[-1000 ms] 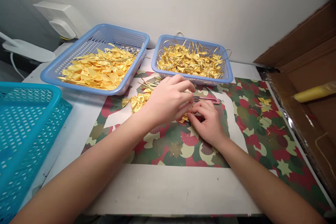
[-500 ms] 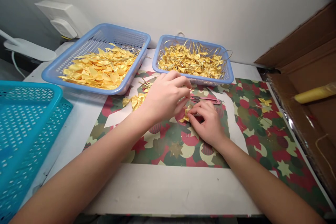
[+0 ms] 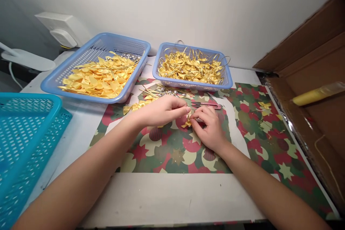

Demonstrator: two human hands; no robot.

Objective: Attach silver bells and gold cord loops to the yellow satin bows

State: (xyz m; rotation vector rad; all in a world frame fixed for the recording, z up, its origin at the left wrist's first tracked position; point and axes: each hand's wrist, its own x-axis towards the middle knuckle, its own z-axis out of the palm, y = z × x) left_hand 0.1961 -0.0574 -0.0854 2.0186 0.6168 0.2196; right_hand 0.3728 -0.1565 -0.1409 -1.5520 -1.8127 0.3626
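Observation:
My right hand (image 3: 208, 127) pinches a small yellow ribbon bow (image 3: 188, 123) with a gold cord loop standing up from it, just above the patterned sheet. My left hand (image 3: 164, 110) is close on the left, thumb and fingertips pressed together beside the loop; what they hold, if anything, is too small to make out. Behind it lie gold ties (image 3: 151, 91) and several silver bells or beads (image 3: 168, 92). More yellow bows (image 3: 134, 106) are partly hidden by the left hand. Pink-handled thread snips (image 3: 207, 106) rest behind my right hand.
A blue basket (image 3: 118, 99) of yellow bows stands back left; another blue basket (image 3: 192, 85) holds bows with gold loops. A teal basket (image 3: 32, 133) fills the left edge. On the right are a loose bow (image 3: 265, 105) and a cardboard box (image 3: 304, 57) with a yellow roll (image 3: 315, 94).
My left hand has come down beside the bow and its fingers have closed, uncovering the silver pieces and gold ties behind. My right hand stays on the bow. The view has shifted slightly.

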